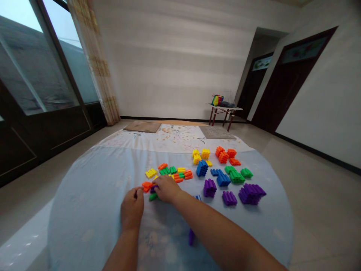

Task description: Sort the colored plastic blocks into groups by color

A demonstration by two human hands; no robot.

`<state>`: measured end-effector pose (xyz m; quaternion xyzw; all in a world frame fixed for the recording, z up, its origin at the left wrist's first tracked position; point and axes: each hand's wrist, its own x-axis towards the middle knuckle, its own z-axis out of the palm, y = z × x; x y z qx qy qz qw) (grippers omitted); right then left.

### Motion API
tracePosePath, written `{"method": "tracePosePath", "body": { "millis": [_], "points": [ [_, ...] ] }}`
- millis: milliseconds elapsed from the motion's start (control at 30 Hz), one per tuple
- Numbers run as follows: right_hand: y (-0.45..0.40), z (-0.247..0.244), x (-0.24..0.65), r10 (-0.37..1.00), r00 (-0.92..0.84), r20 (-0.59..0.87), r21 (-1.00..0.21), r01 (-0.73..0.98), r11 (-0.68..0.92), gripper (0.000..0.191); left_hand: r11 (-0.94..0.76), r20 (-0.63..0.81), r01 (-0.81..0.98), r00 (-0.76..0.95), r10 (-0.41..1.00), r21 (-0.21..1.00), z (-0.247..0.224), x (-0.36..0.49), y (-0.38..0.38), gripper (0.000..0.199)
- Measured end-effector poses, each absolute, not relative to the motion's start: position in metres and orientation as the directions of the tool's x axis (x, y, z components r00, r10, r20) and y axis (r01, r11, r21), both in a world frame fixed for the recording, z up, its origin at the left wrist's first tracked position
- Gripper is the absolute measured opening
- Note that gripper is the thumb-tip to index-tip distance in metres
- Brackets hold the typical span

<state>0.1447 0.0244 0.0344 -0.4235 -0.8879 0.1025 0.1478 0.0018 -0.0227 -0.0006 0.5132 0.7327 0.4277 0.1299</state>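
Note:
My left hand [132, 207] is closed at the left of a loose cluster of ribbed plastic blocks, its fingertips against an orange block [146, 186]; whether anything is inside its curled fingers is hidden. My right hand [167, 189] reaches in from the right, fingers bent down on a purple block [153, 189]. Just below that lies a green block [153, 197]. Behind the right hand are a yellow block [151, 173], a green block [164, 171] and an orange block [163, 166]. Beyond its knuckles runs a group of orange, green and yellow blocks [183, 175].
Sorted by colour at the right are yellow blocks [196, 156], orange blocks [222, 156], blue blocks [223, 179], green blocks [236, 175] and purple blocks [252, 194]. Another purple block [191, 237] lies by my right forearm. The tablecloth [93, 195] covers a rounded table.

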Motion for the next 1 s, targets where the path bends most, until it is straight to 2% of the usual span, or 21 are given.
{"method": "tracePosePath", "body": {
  "millis": [167,333,467,567,800,900,1000],
  "points": [
    [0.034,0.028,0.125,0.741,-0.634,0.222,-0.308,0.675,0.670,0.037,0.110,0.248,0.600,-0.482,0.840,0.793,-0.005,0.000,-0.021,0.036],
    [0.036,0.030,0.109,0.679,-0.727,0.107,-0.236,0.644,0.727,0.039,0.111,0.256,0.583,-0.509,0.822,0.805,-0.005,-0.002,-0.022,0.037],
    [0.027,0.042,0.127,0.690,-0.724,0.029,-0.152,0.679,0.718,0.038,0.116,0.250,0.578,-0.513,0.821,0.807,-0.005,-0.002,-0.022,0.036],
    [0.018,0.047,0.151,0.687,-0.727,0.003,-0.138,0.680,0.720,0.039,0.129,0.233,0.573,-0.514,0.826,0.809,-0.003,-0.001,-0.021,0.037],
    [-0.018,0.041,0.179,0.698,-0.682,0.219,-0.256,0.650,0.715,0.063,0.167,0.185,0.588,-0.491,0.851,0.792,0.001,-0.003,-0.017,0.038],
    [-0.034,0.038,0.177,0.690,-0.713,0.125,-0.214,0.659,0.721,0.067,0.197,0.171,0.622,-0.481,0.860,0.758,-0.002,-0.007,-0.014,0.039],
    [-0.041,0.041,0.176,0.669,-0.741,0.062,-0.172,0.652,0.738,0.064,0.212,0.177,0.654,-0.476,0.861,0.726,-0.004,-0.009,-0.013,0.041]
  ]
}}
